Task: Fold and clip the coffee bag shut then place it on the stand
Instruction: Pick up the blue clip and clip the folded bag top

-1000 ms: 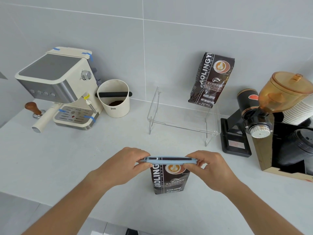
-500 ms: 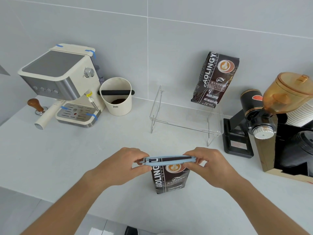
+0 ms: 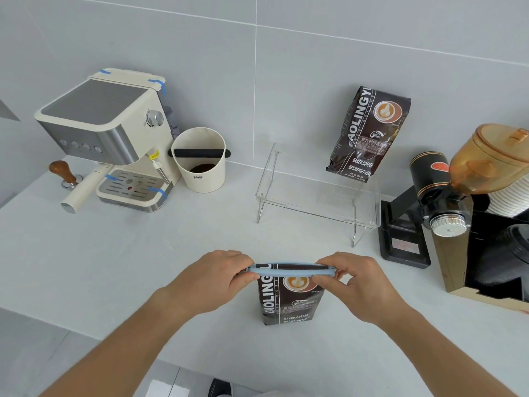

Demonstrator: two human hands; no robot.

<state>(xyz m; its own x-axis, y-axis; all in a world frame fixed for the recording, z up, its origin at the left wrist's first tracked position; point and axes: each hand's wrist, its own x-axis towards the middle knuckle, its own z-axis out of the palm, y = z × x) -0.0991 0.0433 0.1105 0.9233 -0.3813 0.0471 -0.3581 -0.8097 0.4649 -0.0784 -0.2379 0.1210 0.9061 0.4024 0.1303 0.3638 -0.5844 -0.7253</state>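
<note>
A: Where did we have the coffee bag [image 3: 289,302] at that moment?

B: Upright on the counter [image 3: 143,267], close in front of us, label facing us. Its top was folded over and the blue clip [image 3: 290,271] lay across the fold from edge to edge.

A: And our hands?

B: Our left hand [image 3: 214,282] was curled with thumb and fingers pinched on the left end of the clip. Our right hand [image 3: 357,285] was pinched the same way on the right end. Neither held anything else. We gripped both ends, we think, so the clip would press evenly along the fold and the bag would not twist.

A: Was the clip fully snapped?

B: We could not tell. A dark strip of bag showed between the two blue bars, but the latch end was hidden under our fingers.

A: Why keep the bag standing?

B: Probably so the counter carried the weight and the beans stayed low, away from the fold.

A: And the stand?

B: The clear stand [image 3: 317,204] sat behind the bag, against the wall [image 3: 286,81], well apart from our hands. A second bag [image 3: 369,133] already leaned on its right side, so the left part looked free for ours.

A: Anything to mind on the way?

B: The grinder [image 3: 438,193] stood just beside the stand on the right, and the espresso machine [image 3: 114,138] and the cup with the bar across it [image 3: 200,161] were off to the left. We judged a straight lift forward would pass clear of all three.
</note>
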